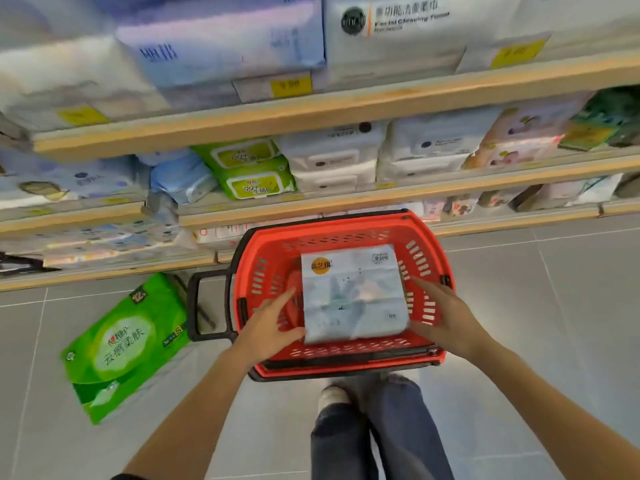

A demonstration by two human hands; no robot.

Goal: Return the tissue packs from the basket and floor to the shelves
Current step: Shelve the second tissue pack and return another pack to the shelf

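A white and pale-blue tissue pack [353, 296] lies in the red shopping basket [332, 237] on the floor in front of me. My left hand [273, 323] presses against the pack's left edge with fingers spread, and my right hand [446, 313] presses against its right edge, so both hands hold it between them. A large green tissue pack [128, 348] lies tilted on the grey floor tiles to the left of the basket. Wooden-edged shelves [311, 116] stocked with tissue and wipe packs run across the top of the view.
The basket's black handle [197, 306] sticks out to the left, next to the green pack. My legs and a shoe [332, 396] stand just behind the basket. Green wipe packs [252, 174] sit on the middle shelf. Grey tiled floor [554, 306] extends to the right.
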